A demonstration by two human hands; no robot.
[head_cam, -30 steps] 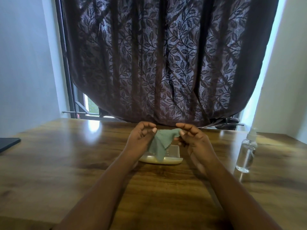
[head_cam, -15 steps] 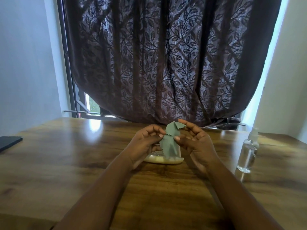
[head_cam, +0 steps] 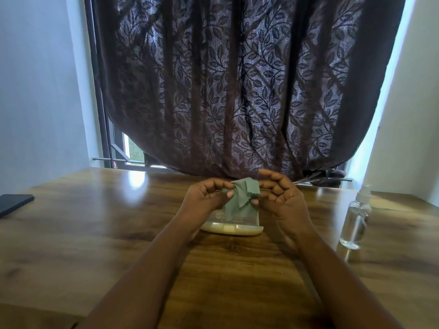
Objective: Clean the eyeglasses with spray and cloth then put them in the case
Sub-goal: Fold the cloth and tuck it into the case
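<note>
A green cleaning cloth is bunched between my two hands, a little above the table. My left hand pinches its left side with thumb and fingers. My right hand curls around its right side, thumb under the cloth. Thin wire-like lines show at both edges of the cloth, which may be the eyeglasses' frame; the lenses are hidden inside the cloth. Right below the hands, an open case with a cream base and clear lid lies on the table. A clear spray bottle stands upright to the right.
The wooden table runs to a window behind a dark leaf-patterned curtain. A dark phone lies flat at the far left edge. White walls stand on both sides.
The cloth has shifted between my fingers, from spread wide to bunched and folded over. Both hands have stayed above the case, moving slightly closer together.
</note>
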